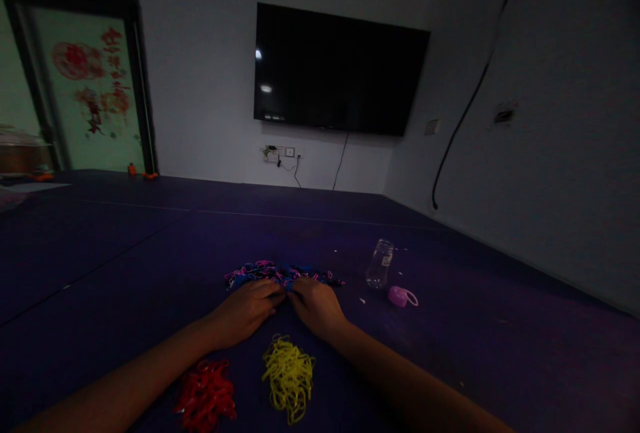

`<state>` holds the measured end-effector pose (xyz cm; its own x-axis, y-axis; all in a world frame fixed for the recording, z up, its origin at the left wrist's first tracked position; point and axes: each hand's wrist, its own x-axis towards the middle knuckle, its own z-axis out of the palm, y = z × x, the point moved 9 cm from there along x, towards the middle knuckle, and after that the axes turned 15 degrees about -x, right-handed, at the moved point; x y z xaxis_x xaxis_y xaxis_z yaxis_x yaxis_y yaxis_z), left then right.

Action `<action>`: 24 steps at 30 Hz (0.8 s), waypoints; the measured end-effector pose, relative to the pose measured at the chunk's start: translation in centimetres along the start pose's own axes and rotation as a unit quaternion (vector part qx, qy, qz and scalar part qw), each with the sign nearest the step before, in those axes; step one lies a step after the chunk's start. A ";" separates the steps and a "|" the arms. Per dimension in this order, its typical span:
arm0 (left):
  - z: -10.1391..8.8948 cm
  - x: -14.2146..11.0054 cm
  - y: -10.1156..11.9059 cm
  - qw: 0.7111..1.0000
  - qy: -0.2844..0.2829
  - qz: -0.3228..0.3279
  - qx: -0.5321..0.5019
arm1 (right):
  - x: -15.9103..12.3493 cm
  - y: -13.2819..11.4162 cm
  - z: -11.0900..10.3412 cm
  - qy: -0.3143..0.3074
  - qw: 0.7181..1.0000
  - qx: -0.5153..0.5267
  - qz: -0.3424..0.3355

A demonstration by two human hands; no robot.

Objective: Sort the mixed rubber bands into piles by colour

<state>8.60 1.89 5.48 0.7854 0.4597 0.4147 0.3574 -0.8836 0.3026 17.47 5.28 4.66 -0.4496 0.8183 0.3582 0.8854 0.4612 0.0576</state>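
A mixed pile of rubber bands (260, 272) in pink, blue and black lies on the purple surface in front of me. Both hands reach into its near edge. My left hand (253, 310) is closed, with its fingertips against the bands. Close beside it, almost touching, my right hand (317, 303) has its fingers curled down into the pile. What the fingertips pinch, if anything, is hidden. Between my forearms sits a heap of yellow rubber bands (289, 376). A heap of red rubber bands (206, 396) lies to its left, by my left forearm.
To the right of the pile stands a clear bottle (380, 265), slightly tilted in view. Its apparent pink cap (399, 296) with a loop lies nearby. Small white scraps (363, 300) dot the purple surface (150, 253). A television (340, 70) hangs on the wall beyond.
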 end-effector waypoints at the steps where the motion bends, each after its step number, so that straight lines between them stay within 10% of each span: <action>1: 0.0 0.0 -0.1 1.000 0.003 0.000 0.001 | 0.0 0.0 0.0 -0.001 1.000 0.002 0.000; 24: 0.1 -0.2 -0.3 1.000 -0.005 -0.024 -0.012 | 0.0 -0.1 0.0 -0.008 1.000 -0.009 -0.003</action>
<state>8.36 2.10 5.24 0.7722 0.5010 0.3908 0.3829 -0.8578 0.3430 17.39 5.23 4.64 -0.4575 0.8209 0.3418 0.8842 0.4608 0.0768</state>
